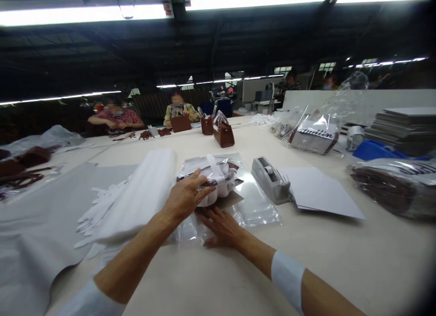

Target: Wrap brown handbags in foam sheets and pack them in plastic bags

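Observation:
A white foam-wrapped bundle with dark brown bits showing rests over clear plastic bags in the middle of the table. On its near left side, my left hand grips the bundle, thumb and fingers bent over its edge. Just below, my right hand lies on the plastic with fingers stretched forward, their tips partly hidden under the bundle. Left of the hands is a stack of white foam sheets, beside several white cut strips. What is inside the bundle is mostly hidden.
A grey tape dispenser and white cards sit to the right. Bagged brown goods lie farther right, near stacked boards. Brown handbags stand toward the back, where co-workers sit. Grey cloth covers the left.

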Motion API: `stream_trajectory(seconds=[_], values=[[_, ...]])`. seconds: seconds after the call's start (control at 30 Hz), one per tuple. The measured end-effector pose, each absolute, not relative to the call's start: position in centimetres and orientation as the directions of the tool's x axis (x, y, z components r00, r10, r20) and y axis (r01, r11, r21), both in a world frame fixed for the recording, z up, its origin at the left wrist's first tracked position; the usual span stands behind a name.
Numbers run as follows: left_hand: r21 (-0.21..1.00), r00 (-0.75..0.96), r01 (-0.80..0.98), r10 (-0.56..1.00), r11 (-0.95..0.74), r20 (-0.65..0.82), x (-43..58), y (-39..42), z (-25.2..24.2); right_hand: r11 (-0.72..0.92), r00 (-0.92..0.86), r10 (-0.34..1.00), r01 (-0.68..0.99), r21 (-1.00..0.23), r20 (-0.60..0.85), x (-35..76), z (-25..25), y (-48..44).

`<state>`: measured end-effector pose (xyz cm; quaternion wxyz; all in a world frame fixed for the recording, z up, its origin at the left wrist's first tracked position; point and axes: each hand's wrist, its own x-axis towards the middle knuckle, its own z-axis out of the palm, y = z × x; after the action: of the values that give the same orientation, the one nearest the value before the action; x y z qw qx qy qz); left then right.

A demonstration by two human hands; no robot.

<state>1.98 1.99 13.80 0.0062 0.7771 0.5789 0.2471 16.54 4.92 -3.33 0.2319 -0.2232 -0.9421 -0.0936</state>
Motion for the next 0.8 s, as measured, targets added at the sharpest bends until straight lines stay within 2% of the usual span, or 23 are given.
stream_trajectory(seconds=[0.1, 0.27, 0.4, 0.5, 0.6, 0.67, 0.73, 0.8], values=[[0.31, 0.182, 0.896, 0.899, -0.318, 0.398, 1.9, 1.6, 13.8, 0.906, -0.825, 0.273, 0.394, 0.156, 0.495, 18.4, -2.4, 6.0], [0.289, 0.206, 0.892, 0.882, -0.348, 0.424, 1.5, 0.3, 13.3, 0.879, -0.785, 0.26, 0.433, 0.198, 0.562, 20.8, -1.1, 8.0], [0.297, 0.188, 0.878, 0.842, -0.374, 0.505, 0.5, -0.3, 13.5, 0.887, -0.767, 0.218, 0.414, 0.206, 0.603, 20.7, -0.6, 8.8], [0.192, 0.189, 0.92, 0.816, -0.342, 0.547, -0.3, 0.2, 14.1, 0.89, -0.75, 0.216, 0.415, 0.19, 0.626, 20.4, -0.7, 8.9], [-0.012, 0.257, 0.958, 0.832, -0.288, 0.493, -0.4, 1.5, 15.0, 0.886, -0.727, 0.231, 0.432, 0.17, 0.646, 20.3, -0.8, 8.9], [-0.083, 0.284, 0.957, 0.843, -0.277, 0.457, 0.1, 2.4, 15.7, 0.877, -0.711, 0.244, 0.452, 0.163, 0.659, 20.1, -0.9, 8.9], [-0.065, 0.277, 0.958, 0.839, -0.28, 0.468, 1.0, 3.0, 16.2, 0.864, -0.694, 0.261, 0.478, 0.158, 0.671, 19.8, -0.9, 8.9], [0.007, 0.24, 0.961, 0.843, -0.278, 0.482, 1.8, 2.9, 16.2, 0.845, -0.673, 0.289, 0.513, 0.148, 0.681, 19.5, -1.0, 9.1]])
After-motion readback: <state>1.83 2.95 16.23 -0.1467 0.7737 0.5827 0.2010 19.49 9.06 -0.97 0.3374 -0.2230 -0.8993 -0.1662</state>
